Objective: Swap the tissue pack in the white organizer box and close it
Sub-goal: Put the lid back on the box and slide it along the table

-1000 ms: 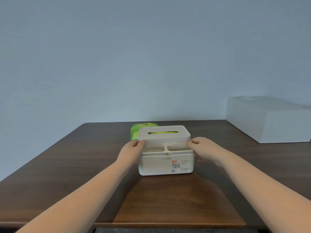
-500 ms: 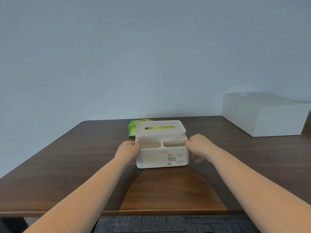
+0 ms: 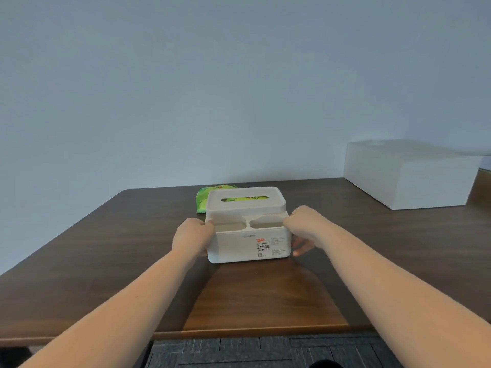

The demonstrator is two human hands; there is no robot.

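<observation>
Two hands, left (image 3: 192,236) and right (image 3: 305,227), clasp one white box (image 3: 248,235); two green tissue packs, one (image 3: 244,199) inside, one (image 3: 203,200) behind; brown table (image 3: 106,248), blue-grey wall (image 3: 239,88).

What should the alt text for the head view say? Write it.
Two bare hands, left hand and right hand, grip the sides of a white organizer box on a dark wooden table; its lid is on, green showing through the slot. A green tissue pack lies behind; a large white box sits far right.

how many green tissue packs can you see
2: one green tissue pack sits inside the white organizer box, showing through its lid slot; another lies on the table behind the box's left corner, partly hidden.
</observation>
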